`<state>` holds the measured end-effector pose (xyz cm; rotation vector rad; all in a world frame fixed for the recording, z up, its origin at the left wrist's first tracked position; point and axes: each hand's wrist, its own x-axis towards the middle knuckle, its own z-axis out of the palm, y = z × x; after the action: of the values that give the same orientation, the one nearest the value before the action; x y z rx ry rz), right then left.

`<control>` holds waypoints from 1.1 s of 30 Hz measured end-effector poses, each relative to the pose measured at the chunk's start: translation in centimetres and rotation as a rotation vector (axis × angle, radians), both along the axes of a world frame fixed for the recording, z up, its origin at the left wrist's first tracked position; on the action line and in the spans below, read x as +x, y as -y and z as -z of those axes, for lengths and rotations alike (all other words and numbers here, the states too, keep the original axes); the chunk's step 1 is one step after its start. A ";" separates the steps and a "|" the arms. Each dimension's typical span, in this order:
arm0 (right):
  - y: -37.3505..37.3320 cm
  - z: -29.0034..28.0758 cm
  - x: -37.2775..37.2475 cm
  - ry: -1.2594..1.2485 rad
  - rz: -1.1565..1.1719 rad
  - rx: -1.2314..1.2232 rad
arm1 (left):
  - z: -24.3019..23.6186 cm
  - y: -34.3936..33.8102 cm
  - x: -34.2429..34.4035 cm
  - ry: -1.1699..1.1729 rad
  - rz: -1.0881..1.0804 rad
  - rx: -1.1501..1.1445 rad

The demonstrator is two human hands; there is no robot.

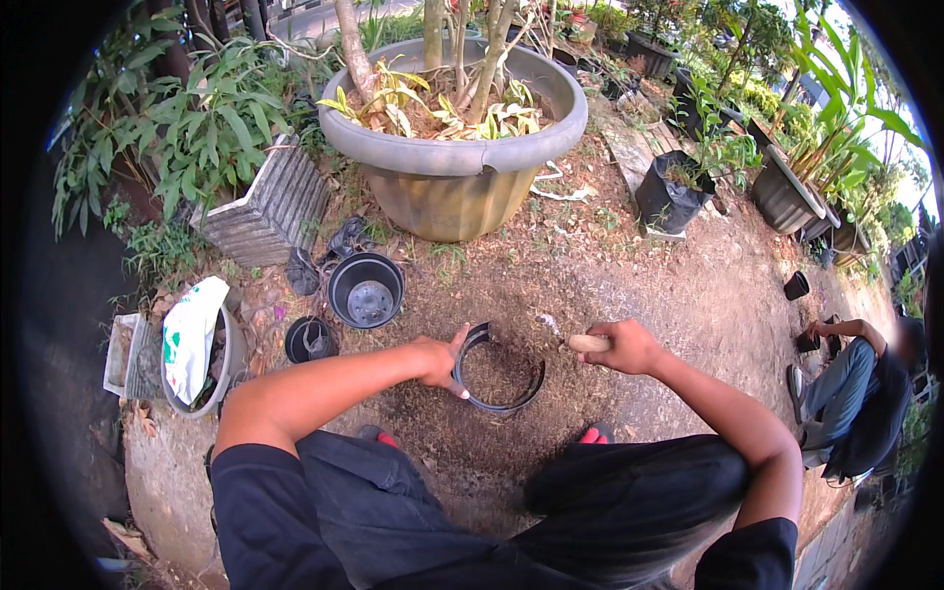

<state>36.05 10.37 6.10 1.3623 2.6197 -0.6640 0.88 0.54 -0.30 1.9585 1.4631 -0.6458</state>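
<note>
My left hand [441, 361] grips the left side of a black pot [524, 399], thumb and forefinger spread along it. The pot has dark, crumbly soil [506, 364] in it and loose soil around it. My right hand [626, 346] is closed round the wooden handle of a tool [590, 343], just right of the pot; its metal end is mostly hidden by soil.
Two empty black pots [369, 307] [311, 334] lie left. A white sack [192, 329] rests on a grey planter. A big cracked planter [442, 202] stands ahead, a concrete planter [261, 197] back-left, bagged plant [669, 197] back-right. A co-worker [865, 413] crouches at the right.
</note>
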 end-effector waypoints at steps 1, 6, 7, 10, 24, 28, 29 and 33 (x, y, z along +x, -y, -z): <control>0.0 0.3 0.0 0.008 -0.002 -0.001 | 0.2 0.1 0.0 0.001 0.002 -0.002; -0.3 0.1 -0.5 0.059 -0.007 0.012 | -0.5 0.2 0.2 -0.017 -0.006 -0.013; -0.2 0.0 -0.6 0.061 -0.008 0.010 | -0.6 0.2 0.2 -0.021 -0.006 -0.007; -0.2 -0.1 -0.5 0.067 0.010 0.019 | -0.3 0.3 0.1 -0.020 0.000 0.008; -0.2 -1.0 -0.2 0.119 0.043 0.093 | -0.5 0.4 0.0 0.009 -0.002 0.013; 0.2 -1.8 -0.5 0.139 0.057 0.113 | -0.5 0.3 0.1 0.017 -0.006 0.002; 0.2 -2.0 -0.5 0.138 0.063 0.115 | -0.4 0.3 0.0 0.018 -0.006 0.001; 0.2 -2.1 -0.6 0.159 0.052 0.108 | 0.2 0.3 -0.2 0.028 -0.007 0.024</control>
<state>35.45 10.17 8.17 1.4517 2.5346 -0.4064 0.70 0.23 -0.53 1.9717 1.4661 -0.5980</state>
